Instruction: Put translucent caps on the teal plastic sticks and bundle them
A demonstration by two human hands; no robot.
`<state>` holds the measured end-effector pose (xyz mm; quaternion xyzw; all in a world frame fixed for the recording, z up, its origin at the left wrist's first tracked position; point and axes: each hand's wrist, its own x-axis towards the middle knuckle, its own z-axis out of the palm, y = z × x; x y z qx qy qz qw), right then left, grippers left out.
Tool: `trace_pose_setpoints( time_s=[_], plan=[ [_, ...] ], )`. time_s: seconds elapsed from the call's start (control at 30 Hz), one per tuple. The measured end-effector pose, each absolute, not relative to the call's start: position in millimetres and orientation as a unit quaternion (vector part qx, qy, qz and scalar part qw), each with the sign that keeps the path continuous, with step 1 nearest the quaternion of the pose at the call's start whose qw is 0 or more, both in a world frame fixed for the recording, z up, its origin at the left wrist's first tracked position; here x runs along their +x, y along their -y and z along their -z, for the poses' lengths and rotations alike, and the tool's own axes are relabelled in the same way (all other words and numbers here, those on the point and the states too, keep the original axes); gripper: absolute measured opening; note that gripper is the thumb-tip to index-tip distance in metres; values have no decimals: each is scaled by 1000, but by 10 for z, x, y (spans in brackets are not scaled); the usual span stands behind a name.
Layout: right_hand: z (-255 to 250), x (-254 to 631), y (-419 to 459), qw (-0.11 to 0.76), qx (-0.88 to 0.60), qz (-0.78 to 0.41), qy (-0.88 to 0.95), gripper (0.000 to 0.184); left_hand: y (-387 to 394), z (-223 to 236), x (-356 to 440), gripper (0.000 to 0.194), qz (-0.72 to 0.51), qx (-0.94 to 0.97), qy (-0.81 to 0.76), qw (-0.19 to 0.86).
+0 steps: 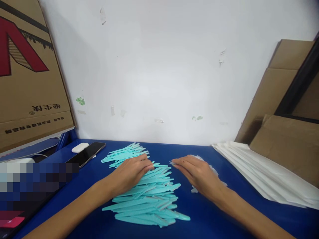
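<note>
Many thin turquoise eyebrow razors [149,205] lie in a long loose pile on the blue table, with silvery blade parts showing at some ends. Over the pile's upper part, my left hand [132,171] is closed in a pinch. A turquoise tip shows at its fingertips, seemingly a razor it holds; the rest is hidden by the hand. Across a small gap, my right hand [199,172] pinches a small clear plastic cover [172,163]. Similar clear plastic covers [214,171] lie beneath and beside that hand, partly hidden by it. A second bunch of razors [124,153] lies farther back.
On the left are a phone [87,154] and a white case [80,147] beside a large printed cardboard box [32,83]. White sheets or bags [261,176] are stacked on the right, near brown cardboard [286,142]. A white wall [159,73] borders the blue table [179,215].
</note>
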<state>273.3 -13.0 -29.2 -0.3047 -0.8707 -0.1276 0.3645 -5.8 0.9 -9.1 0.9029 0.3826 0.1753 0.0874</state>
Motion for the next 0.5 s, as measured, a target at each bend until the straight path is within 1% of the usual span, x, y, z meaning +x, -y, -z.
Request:
trace_pose_setpoints(
  time_s=[0.1, 0.33, 0.5],
  plan=[
    [276, 2713, 161, 368, -293, 115, 875, 21, 7, 97, -23, 39, -170, 910, -373, 63],
    [336, 2757, 119, 330, -283, 86, 897, 28, 30, 99, 6, 41, -179, 911, -369, 46],
    [337, 2727, 148, 324, -282, 69, 900, 28, 39, 127, 17, 39, -189, 915, -356, 30]
  ],
)
